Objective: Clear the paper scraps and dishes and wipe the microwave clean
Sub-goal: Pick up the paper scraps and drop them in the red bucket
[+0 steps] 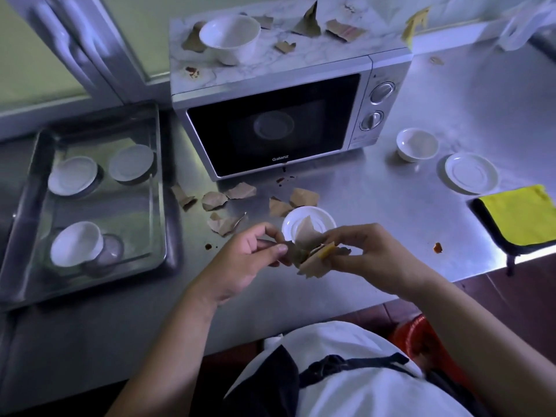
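Both forearms reach forward over the counter edge and the hands meet in front of the body. The left hand curls, thumb and fingertips pinching one end of a bunch of paper scraps; the right hand pinches the other end, its fingers bent round the crumpled brown pieces and a yellow bit. Just beyond the hands a white saucer holds one pale scrap. More torn, creased loose scraps lie on the steel counter beyond the left hand, in front of the silver microwave, whose marbled top carries a white bowl among further scraps. Left of the left hand a metal tray holds three white dishes. Right of the right hand lies a yellow cloth.
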The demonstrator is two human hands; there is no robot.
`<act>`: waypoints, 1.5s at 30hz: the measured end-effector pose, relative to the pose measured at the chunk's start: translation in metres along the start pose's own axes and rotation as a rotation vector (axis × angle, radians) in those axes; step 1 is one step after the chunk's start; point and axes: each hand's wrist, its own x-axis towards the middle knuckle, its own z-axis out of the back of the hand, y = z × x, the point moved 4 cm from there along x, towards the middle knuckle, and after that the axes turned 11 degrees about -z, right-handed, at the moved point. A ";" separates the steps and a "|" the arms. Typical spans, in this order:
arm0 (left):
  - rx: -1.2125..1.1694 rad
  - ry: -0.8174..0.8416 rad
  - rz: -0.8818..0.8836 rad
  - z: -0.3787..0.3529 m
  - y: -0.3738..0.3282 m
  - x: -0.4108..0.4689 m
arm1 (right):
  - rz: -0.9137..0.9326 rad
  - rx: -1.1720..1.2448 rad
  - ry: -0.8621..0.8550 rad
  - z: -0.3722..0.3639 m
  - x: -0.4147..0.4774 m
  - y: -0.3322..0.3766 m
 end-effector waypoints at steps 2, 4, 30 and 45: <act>-0.006 0.004 0.000 -0.015 -0.001 0.002 | 0.000 0.040 -0.036 0.005 -0.004 -0.007; -0.018 0.015 0.006 -0.030 -0.001 0.003 | -0.001 0.122 -0.071 0.012 -0.008 -0.017; -0.216 -0.452 0.113 -0.126 0.030 -0.017 | -0.023 0.644 0.125 0.027 -0.025 -0.089; -0.142 -0.261 0.100 -0.023 0.037 -0.011 | -0.107 0.622 -0.140 0.010 0.000 -0.074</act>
